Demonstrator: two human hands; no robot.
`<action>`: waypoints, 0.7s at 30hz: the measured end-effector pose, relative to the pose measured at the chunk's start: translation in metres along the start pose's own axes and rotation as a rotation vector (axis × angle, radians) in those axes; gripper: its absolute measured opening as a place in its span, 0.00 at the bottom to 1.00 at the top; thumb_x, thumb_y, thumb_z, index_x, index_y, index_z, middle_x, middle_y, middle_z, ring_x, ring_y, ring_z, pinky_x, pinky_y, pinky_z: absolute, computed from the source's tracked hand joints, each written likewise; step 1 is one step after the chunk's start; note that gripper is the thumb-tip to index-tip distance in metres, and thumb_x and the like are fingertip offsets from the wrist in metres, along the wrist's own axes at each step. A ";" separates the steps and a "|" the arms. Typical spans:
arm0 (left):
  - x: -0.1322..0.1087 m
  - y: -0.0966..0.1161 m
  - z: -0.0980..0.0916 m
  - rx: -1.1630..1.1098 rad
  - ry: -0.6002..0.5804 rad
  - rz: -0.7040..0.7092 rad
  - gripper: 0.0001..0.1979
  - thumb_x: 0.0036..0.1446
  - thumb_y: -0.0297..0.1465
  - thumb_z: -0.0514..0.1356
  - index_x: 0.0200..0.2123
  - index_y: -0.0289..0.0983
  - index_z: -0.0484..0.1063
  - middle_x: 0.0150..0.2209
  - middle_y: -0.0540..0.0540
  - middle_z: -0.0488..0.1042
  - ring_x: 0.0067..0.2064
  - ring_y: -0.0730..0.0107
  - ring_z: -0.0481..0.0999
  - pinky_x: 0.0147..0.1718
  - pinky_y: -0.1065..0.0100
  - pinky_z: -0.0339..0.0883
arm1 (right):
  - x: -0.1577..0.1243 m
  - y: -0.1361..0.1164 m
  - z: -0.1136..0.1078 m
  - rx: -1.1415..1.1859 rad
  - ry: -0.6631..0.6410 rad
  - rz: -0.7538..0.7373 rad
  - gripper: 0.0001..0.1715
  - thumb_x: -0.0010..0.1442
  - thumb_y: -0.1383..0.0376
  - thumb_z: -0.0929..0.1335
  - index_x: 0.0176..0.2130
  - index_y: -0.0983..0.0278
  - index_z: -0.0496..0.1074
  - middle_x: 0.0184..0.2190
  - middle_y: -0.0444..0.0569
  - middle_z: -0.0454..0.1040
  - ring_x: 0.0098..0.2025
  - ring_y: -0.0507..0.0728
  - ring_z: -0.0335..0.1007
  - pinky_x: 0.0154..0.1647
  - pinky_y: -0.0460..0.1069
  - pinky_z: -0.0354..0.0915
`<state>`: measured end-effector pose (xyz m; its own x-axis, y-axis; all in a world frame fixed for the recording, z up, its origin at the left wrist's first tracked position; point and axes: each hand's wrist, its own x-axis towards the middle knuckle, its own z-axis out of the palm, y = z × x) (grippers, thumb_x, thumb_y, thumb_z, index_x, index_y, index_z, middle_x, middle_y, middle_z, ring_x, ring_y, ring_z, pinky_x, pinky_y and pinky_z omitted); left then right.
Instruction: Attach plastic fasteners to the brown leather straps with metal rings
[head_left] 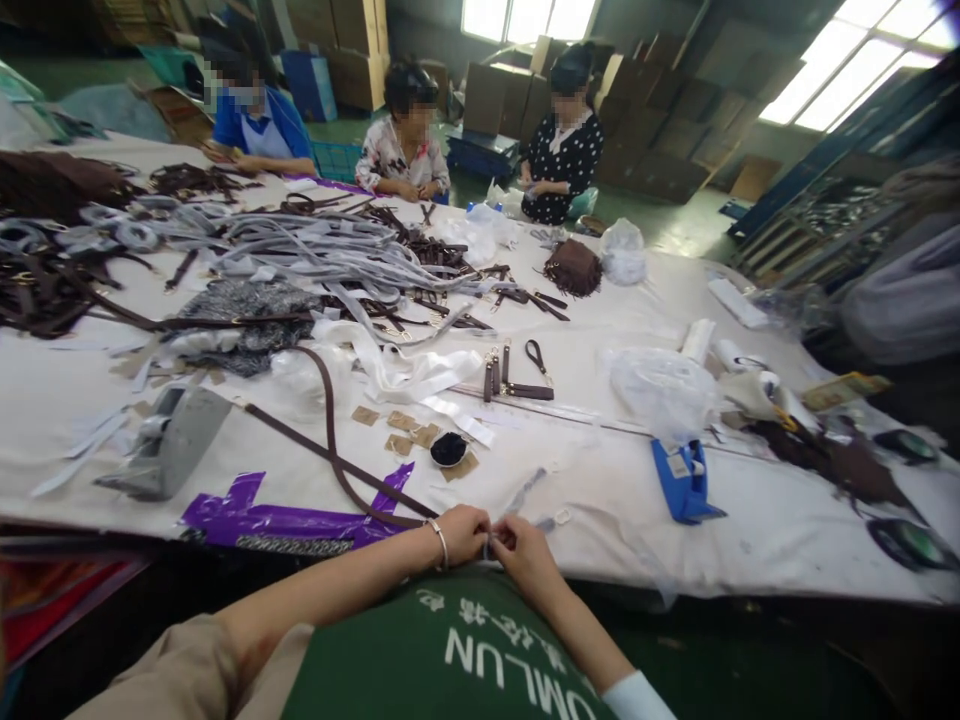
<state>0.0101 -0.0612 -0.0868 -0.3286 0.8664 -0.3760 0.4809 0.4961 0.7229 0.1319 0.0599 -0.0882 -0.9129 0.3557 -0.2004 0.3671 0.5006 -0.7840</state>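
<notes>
My left hand (pixel 466 532) and my right hand (pixel 523 552) meet at the table's front edge, both closed. Their fingertips pinch a thin greyish strap between them; its small details are blurred. Just beyond my hands lie two grey-wrapped strap ends (pixel 531 485) with metal clips (pixel 562 517). A long brown strap (pixel 330 425) curves over the table and runs to my left wrist, where the hand hides how it continues. Farther forward sits a small dish of black material (pixel 449 450) among brown paper tags (pixel 401 420).
A grey tape dispenser (pixel 184 440) stands left, with purple tape (pixel 300 522) along the edge. A blue tape dispenser (pixel 682 480) stands right, near a clear plastic bag (pixel 660 385). Grey straps (pixel 315 245) are heaped behind. Three people sit or stand across the table.
</notes>
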 end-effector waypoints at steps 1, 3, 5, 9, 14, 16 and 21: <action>-0.002 0.001 0.001 -0.017 -0.025 0.027 0.10 0.52 0.31 0.54 0.33 0.36 0.74 0.30 0.46 0.75 0.33 0.68 0.71 0.33 0.71 0.63 | -0.007 0.000 -0.002 0.011 -0.001 0.035 0.02 0.52 0.66 0.67 0.27 0.62 0.70 0.23 0.44 0.70 0.25 0.56 0.66 0.27 0.49 0.61; -0.006 0.001 -0.002 -0.050 -0.026 0.107 0.12 0.54 0.34 0.54 0.38 0.35 0.72 0.36 0.45 0.75 0.37 0.67 0.72 0.37 0.70 0.64 | -0.019 0.001 -0.006 0.063 0.026 0.100 0.06 0.54 0.63 0.66 0.27 0.62 0.69 0.21 0.44 0.71 0.25 0.56 0.67 0.27 0.48 0.60; -0.009 -0.001 -0.010 -0.070 -0.031 0.200 0.20 0.54 0.41 0.56 0.45 0.33 0.69 0.43 0.41 0.73 0.44 0.63 0.70 0.43 0.68 0.63 | -0.029 -0.001 -0.011 0.142 0.086 0.141 0.08 0.55 0.61 0.65 0.28 0.62 0.69 0.22 0.44 0.71 0.25 0.56 0.68 0.28 0.48 0.61; -0.011 0.007 -0.026 -0.077 -0.298 0.319 0.25 0.53 0.48 0.55 0.47 0.36 0.68 0.40 0.44 0.73 0.39 0.65 0.71 0.37 0.71 0.63 | -0.042 -0.008 -0.025 0.216 0.227 0.132 0.08 0.56 0.60 0.65 0.30 0.62 0.68 0.25 0.45 0.72 0.28 0.57 0.69 0.31 0.49 0.64; -0.010 0.046 -0.036 -0.073 -0.406 0.364 0.19 0.59 0.45 0.47 0.37 0.36 0.69 0.27 0.49 0.71 0.28 0.73 0.68 0.27 0.75 0.59 | -0.068 -0.019 -0.040 0.298 0.334 0.201 0.10 0.59 0.58 0.63 0.34 0.61 0.68 0.26 0.46 0.71 0.28 0.57 0.69 0.27 0.49 0.65; -0.011 0.064 -0.037 -0.037 -0.454 0.440 0.19 0.61 0.43 0.44 0.37 0.37 0.69 0.26 0.49 0.71 0.27 0.73 0.69 0.28 0.75 0.59 | -0.080 -0.024 -0.045 0.247 0.377 0.183 0.09 0.59 0.58 0.63 0.35 0.60 0.67 0.27 0.46 0.71 0.28 0.57 0.69 0.30 0.49 0.65; -0.007 0.095 -0.023 0.397 -0.294 0.486 0.18 0.60 0.39 0.44 0.38 0.37 0.70 0.32 0.40 0.74 0.32 0.57 0.73 0.29 0.65 0.60 | -0.100 -0.033 -0.052 0.019 0.389 0.070 0.06 0.60 0.61 0.62 0.34 0.60 0.67 0.31 0.45 0.69 0.32 0.56 0.67 0.35 0.49 0.63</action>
<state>0.0390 -0.0215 -0.0024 0.2071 0.9471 -0.2450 0.7970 -0.0181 0.6037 0.2201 0.0492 -0.0119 -0.7486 0.6628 -0.0196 0.4196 0.4506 -0.7879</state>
